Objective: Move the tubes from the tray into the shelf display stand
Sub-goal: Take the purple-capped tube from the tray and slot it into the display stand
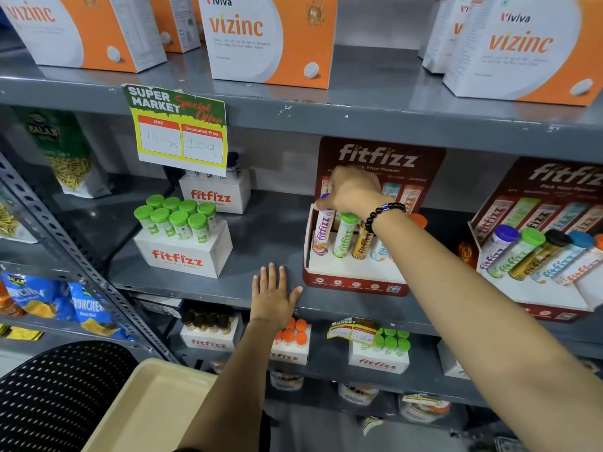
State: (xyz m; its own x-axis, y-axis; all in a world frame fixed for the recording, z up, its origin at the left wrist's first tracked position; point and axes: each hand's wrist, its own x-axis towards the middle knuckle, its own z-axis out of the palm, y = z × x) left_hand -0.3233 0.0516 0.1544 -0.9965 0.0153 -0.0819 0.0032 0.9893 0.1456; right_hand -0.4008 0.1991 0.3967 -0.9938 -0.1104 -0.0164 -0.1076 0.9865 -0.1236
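A red and white fitfizz display stand (354, 278) sits on the grey middle shelf. My right hand (350, 190) grips the purple cap of a white and pink tube (321, 233) standing in the stand's leftmost hole. Beside it stand a green-capped tube (344, 236), a yellow tube (361, 244) and a white and blue tube (380, 249). My left hand (274, 296) rests flat and open on the shelf's front edge, left of the stand. The beige tray (146, 409) lies at the bottom left; the part of it in view holds nothing.
A white box of green-capped tubes (182, 230) stands left on the same shelf, another white fitfizz box (215, 194) behind it. A second full display stand (538, 249) is at the right. A price card (179, 128) hangs from the upper shelf. A black perforated chair (55, 396) sits below left.
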